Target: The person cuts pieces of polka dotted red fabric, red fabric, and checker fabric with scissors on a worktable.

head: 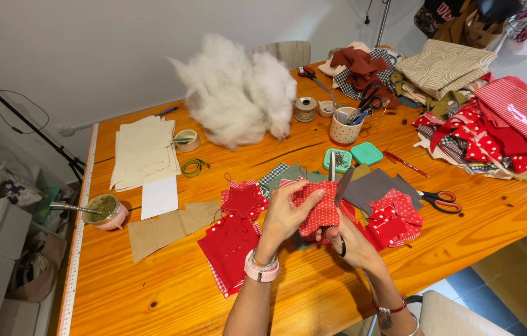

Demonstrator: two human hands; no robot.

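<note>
At the lower middle of the frame, a red fabric piece with small white dots (318, 208) is held up just above the orange wooden table (151, 286). It is grasped along its left edge by the left hand (285, 218), thumb laid across the cloth, apparently so that the fabric is kept taut and steady. The right hand (353, 242) is closed around a pair of dark-handled scissors (342, 190), a finger passed through the black loop and the grey blades raised beside the right edge of the cloth, as would suit trimming along that edge.

Below and left of the hands, a stack of red star-shaped fabric cut-outs (238, 224) is laid flat, within easy reach. To the right, folded red dotted and grey fabric pieces (385, 208) are piled, with orange-handled scissors (441, 200) lying just beyond them. Toward the upper middle, a large heap of white fluffy stuffing (238, 93) is set well apart from the cutting. At the upper right, folded fabrics in red, striped and beige (481, 106) are stacked. Cream paper sheets (144, 152) lie at the left.
</note>
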